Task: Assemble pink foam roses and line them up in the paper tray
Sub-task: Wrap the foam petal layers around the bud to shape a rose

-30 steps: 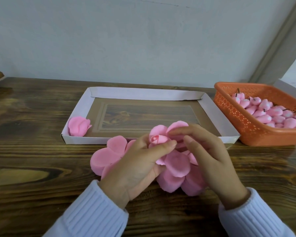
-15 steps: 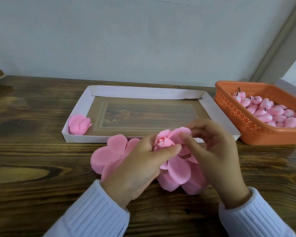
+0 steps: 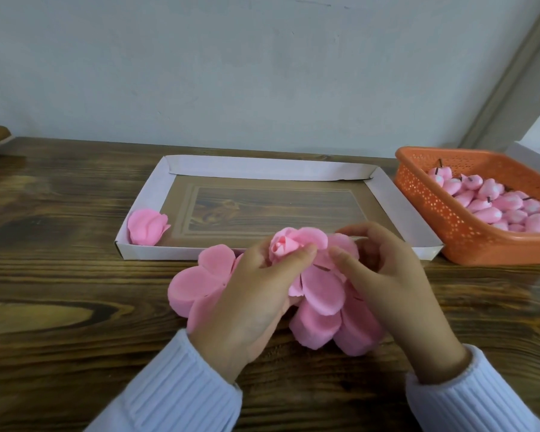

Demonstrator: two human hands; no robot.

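Tray (image 3: 262,168), one rose (image 3: 147,227); left hand (image 3: 250,300), right hand (image 3: 393,285) on one bud (image 3: 282,244).

matt pink foam petals (image 3: 321,288), glossy dark wood table (image 3: 60,275), white paper tray (image 3: 256,168), perforated orange plastic basket (image 3: 434,204)

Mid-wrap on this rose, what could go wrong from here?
1. The petal that the right hand holds against the bud, pinched by the left hand, may spring open if either grip slackens.
2. Both hands work right above the loose petal stacks and may crush or scatter them.
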